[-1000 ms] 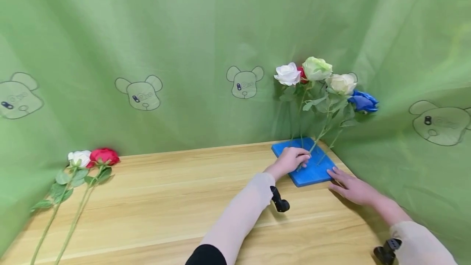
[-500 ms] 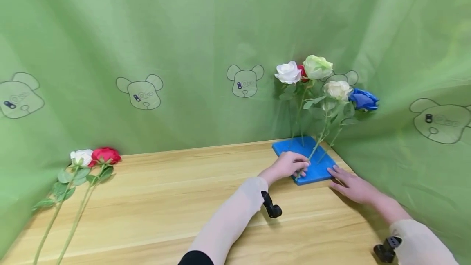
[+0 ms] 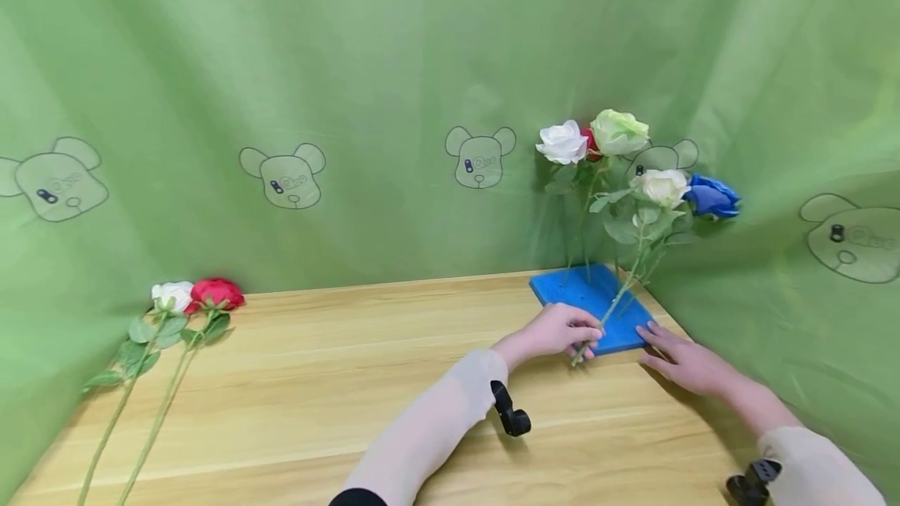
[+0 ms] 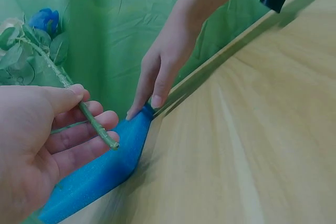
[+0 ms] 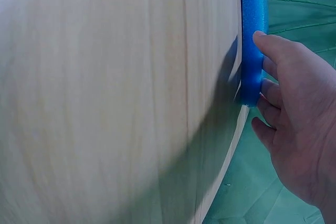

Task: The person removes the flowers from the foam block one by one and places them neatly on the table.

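My left hand point(image 3: 558, 332) pinches the lower stem of a cream-white rose point(image 3: 662, 187) between thumb and fingers. The stem's cut end point(image 4: 113, 144) pokes out past the fingers, free of the blue foam board point(image 3: 619, 338). My right hand point(image 3: 692, 364) rests with extended fingers on the board's near right corner, the thumb along its edge in the right wrist view. Standing from the board are a white rose point(image 3: 562, 143), a pale green rose point(image 3: 619, 133), a blue rose point(image 3: 712, 196) and a red rose point(image 3: 590, 144) mostly hidden behind the others.
At the table's left lie another white rose point(image 3: 172, 297) and a red rose point(image 3: 216, 294), stems toward the front. A green curtain point(image 3: 380, 100) with bear-head prints hangs behind and beside the wooden table point(image 3: 316, 381). Each wrist carries a black camera.
My left hand has drawn the cream-white rose's stem toward the front, so its end now extends past the board's near edge. The right hand stays at the corner. The view has shifted slightly.
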Action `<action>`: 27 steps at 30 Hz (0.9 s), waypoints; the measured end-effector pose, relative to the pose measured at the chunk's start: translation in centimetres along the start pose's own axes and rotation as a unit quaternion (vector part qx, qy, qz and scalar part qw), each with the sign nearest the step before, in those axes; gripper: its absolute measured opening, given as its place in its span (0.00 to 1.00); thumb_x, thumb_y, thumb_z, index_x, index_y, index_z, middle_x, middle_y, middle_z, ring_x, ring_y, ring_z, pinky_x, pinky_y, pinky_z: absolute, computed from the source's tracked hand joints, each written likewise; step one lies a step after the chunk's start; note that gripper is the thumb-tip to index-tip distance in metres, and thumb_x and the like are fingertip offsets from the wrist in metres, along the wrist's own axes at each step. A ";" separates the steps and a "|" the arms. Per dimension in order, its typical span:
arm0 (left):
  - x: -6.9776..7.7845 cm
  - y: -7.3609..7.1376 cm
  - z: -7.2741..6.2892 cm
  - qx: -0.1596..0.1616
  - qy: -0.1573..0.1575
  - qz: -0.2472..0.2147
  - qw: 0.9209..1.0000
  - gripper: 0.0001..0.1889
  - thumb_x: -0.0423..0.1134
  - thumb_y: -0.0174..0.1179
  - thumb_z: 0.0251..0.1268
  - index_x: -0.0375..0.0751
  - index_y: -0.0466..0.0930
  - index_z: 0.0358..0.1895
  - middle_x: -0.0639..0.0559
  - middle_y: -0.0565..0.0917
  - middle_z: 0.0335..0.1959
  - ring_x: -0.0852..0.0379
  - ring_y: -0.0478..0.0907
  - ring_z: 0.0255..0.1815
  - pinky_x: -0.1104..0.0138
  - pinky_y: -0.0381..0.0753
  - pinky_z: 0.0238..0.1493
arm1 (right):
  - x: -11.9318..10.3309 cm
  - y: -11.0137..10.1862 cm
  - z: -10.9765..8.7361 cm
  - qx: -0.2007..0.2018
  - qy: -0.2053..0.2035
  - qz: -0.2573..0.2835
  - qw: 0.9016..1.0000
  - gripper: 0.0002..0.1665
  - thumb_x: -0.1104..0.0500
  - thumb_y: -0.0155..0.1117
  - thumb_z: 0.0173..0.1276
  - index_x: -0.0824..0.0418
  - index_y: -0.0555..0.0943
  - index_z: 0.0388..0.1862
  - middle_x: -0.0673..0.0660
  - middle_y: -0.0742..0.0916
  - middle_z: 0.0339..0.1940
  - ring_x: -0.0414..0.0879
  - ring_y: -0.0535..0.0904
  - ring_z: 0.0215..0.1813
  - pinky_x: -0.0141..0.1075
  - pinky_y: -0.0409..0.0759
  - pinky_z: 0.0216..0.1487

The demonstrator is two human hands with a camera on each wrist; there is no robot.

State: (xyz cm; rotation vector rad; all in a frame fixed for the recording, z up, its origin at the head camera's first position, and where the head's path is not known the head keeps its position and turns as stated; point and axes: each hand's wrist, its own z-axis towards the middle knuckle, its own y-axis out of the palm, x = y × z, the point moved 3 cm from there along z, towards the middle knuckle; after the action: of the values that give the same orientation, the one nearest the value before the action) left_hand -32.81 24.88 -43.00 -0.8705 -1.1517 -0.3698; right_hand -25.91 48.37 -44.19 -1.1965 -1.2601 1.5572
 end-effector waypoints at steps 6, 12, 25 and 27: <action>0.2 0.3 -1.3 -0.023 0.003 -0.016 1.000 0.12 0.38 0.57 0.70 0.32 0.83 0.48 0.42 0.87 0.32 0.60 0.85 0.26 0.69 0.87 0.28 | 0.1 0.1 -0.1 0.005 -0.001 -0.002 1.000 0.36 0.45 0.58 0.72 0.69 0.69 0.68 0.79 0.68 0.68 0.76 0.65 0.67 0.66 0.69 0.61; 0.5 0.2 -3.1 -0.038 -0.004 -0.032 0.999 0.11 0.37 0.57 0.70 0.32 0.83 0.46 0.46 0.85 0.27 0.61 0.83 0.25 0.67 0.88 0.30 | 0.1 0.3 0.1 0.005 -0.005 -0.007 1.000 0.37 0.44 0.57 0.72 0.69 0.69 0.68 0.78 0.68 0.69 0.77 0.66 0.66 0.66 0.70 0.60; 0.2 -0.4 -7.0 -0.076 -0.023 -0.062 0.995 0.12 0.34 0.58 0.69 0.28 0.82 0.48 0.44 0.86 0.29 0.56 0.86 0.27 0.66 0.88 0.30 | 0.0 0.0 0.5 0.000 -0.011 -0.019 1.000 0.35 0.46 0.55 0.74 0.70 0.70 0.67 0.80 0.69 0.67 0.77 0.66 0.65 0.67 0.70 0.60; 0.2 -0.5 -7.7 -0.084 -0.023 -0.072 0.994 0.12 0.33 0.57 0.69 0.27 0.81 0.48 0.40 0.87 0.31 0.56 0.86 0.27 0.65 0.88 0.30 | -0.1 0.0 0.5 -0.004 -0.008 -0.016 1.000 0.35 0.45 0.54 0.74 0.70 0.69 0.68 0.80 0.68 0.67 0.77 0.66 0.65 0.67 0.70 0.60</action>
State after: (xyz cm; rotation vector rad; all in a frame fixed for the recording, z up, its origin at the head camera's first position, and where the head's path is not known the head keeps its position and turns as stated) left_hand -28.21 18.75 -43.68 -0.9484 -1.2432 -0.5729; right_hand -26.32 48.16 -44.09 -1.1652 -1.2905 1.5417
